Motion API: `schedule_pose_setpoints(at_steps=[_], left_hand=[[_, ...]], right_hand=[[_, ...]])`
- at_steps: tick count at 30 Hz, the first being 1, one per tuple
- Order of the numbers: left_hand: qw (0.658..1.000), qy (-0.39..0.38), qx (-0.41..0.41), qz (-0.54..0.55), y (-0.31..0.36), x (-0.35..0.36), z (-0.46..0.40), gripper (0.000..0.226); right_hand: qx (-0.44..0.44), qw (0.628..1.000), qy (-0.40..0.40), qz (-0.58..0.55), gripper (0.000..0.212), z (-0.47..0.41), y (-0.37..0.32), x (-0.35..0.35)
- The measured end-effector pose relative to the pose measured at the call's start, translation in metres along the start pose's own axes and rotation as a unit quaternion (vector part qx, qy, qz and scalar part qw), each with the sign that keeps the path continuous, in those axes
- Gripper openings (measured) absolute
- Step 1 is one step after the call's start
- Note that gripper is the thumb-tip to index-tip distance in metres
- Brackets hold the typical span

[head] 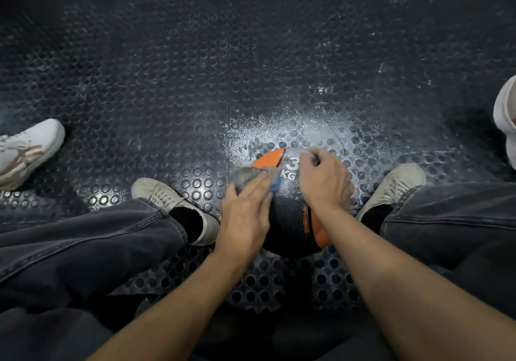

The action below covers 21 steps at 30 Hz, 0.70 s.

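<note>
A black and orange medicine ball (pixel 290 212) marked "3 KG" sits on the studded rubber floor between my feet. My left hand (pixel 245 215) presses a grey-blue cloth (pixel 251 178) against the ball's left side with straight fingers. My right hand (pixel 324 182) lies over the top right of the ball, fingers curled around its far side. The lower part of the ball is hidden behind my wrists.
My two pale sneakers, the left one (pixel 173 204) and the right one (pixel 391 187), flank the ball, with dark jeans above them. White wet spray (pixel 293 131) speckles the black floor just beyond the ball. Another person's shoe (pixel 25 148) stands at the left; a further white shoe (pixel 505 115) shows at the right edge.
</note>
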<state>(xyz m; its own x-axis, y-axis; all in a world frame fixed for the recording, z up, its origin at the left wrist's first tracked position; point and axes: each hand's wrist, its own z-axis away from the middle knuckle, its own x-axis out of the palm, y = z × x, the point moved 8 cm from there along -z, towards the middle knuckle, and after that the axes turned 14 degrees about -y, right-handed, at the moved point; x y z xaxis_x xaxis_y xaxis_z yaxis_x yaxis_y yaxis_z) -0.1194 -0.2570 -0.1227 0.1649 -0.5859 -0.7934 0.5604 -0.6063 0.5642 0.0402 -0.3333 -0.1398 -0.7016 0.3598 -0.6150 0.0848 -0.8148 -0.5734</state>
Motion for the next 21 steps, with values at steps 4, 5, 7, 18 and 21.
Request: schedule_pose_setpoints(at_steps=[4, 5, 7, 18, 21], left_hand=[[0.992, 0.024, 0.097, -0.082, 0.018, 0.006, 0.033, 0.039], [0.99, 0.024, 0.101, -0.094, 0.018, 0.004, 0.028, 0.038], [0.992, 0.016, 0.079, -0.099, 0.017, 0.0, 0.005, 0.037], [0.987, 0.02, 0.109, -0.119, 0.035, 0.002, 0.006, 0.041], [0.999, 0.0, 0.001, -0.046, 0.026, -0.006, -0.029, 0.037]], right_hand=[[0.002, 1.0, -0.011, -0.012, 0.024, -0.017, 0.003, -0.003], [-0.006, 1.0, -0.011, -0.011, 0.027, -0.018, 0.003, -0.002], [-0.012, 1.0, 0.009, -0.019, 0.034, -0.014, 0.007, -0.004], [-0.006, 0.998, 0.002, -0.061, 0.02, -0.023, 0.022, -0.01], [0.005, 0.998, 0.014, -0.062, 0.015, -0.02, 0.018, -0.008]])
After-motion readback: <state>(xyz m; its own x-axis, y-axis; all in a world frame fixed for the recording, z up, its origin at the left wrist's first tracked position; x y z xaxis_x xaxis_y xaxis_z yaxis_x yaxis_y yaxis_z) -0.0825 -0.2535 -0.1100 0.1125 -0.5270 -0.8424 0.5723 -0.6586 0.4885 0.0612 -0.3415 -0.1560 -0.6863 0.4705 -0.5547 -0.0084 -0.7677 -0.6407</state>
